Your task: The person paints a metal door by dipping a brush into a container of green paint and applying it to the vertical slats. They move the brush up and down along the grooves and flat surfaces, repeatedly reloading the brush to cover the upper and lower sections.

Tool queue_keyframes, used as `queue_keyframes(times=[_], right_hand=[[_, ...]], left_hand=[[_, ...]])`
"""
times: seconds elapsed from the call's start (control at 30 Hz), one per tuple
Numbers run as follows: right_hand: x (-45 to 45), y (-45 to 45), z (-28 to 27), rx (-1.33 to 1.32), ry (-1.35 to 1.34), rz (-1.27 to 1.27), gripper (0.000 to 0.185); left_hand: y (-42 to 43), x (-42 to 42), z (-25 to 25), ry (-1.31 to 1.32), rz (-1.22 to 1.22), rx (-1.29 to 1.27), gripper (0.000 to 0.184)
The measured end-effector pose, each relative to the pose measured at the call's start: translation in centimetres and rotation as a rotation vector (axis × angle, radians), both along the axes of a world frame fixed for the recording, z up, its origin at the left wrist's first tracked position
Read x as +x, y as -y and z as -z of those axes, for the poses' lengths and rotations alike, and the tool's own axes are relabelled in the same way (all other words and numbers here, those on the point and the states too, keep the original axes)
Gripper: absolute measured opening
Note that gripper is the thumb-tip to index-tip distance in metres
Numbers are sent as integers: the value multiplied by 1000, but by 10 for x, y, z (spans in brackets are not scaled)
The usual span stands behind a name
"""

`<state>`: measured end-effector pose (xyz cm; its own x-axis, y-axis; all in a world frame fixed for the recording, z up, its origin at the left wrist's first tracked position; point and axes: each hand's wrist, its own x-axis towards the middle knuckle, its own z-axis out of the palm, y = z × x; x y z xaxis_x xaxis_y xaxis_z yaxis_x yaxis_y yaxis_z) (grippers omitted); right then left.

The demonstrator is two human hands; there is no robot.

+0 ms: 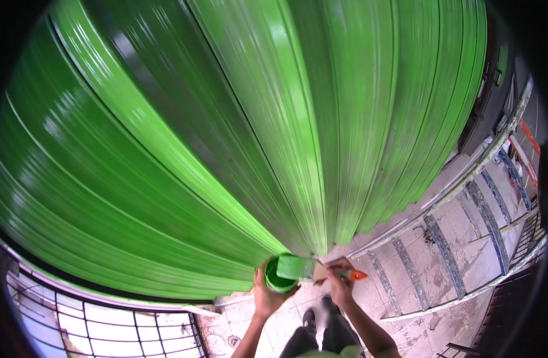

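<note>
Bright light whites out the barred opening (116, 325) left of the left hand (269, 301); glare streaks the green panels (274, 89) above it; fisheye curvature bends lines near black corners.

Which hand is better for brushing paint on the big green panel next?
Probably the right hand: it grips the paintbrush, whose wide end is green, so it could brush the green panel. The left hand is busy holding the cup of green paint.

deep green paint (275, 279), orange-tipped brush (305, 270), green-and-grey streaky panel (238, 113), blue-speckled ladder rungs (444, 256)
</note>
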<state>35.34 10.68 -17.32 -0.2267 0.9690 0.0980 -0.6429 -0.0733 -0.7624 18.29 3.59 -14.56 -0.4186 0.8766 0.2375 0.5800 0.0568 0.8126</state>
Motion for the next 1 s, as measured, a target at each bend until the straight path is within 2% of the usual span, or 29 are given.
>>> queue_keyframes(times=[0.13, 0.2, 0.47, 0.63, 0.77, 0.87, 1.0], right_hand=[[2, 18, 82, -108, 83, 87, 18], [7, 19, 122, -118, 105, 17, 18], [32, 24, 364, -182, 249, -16, 19], [32, 6, 512, -190, 235, 23, 20], [19, -13, 609, -95, 148, 20, 21], [2, -25, 673, -94, 156, 46, 27], [-11, -43, 754, -6, 165, 54, 26]], left_hand=[[6, -12, 74, 47, 78, -22, 91], [9, -9, 114, 126, 85, -110, 91], [11, 2, 387, 229, 116, -197, 93], [2, 0, 554, 243, 157, -215, 94], [-3, -11, 678, 263, 167, -162, 94], [-14, -19, 731, 194, 147, -161, 94], [-12, -18, 772, 210, 131, -124, 93]])
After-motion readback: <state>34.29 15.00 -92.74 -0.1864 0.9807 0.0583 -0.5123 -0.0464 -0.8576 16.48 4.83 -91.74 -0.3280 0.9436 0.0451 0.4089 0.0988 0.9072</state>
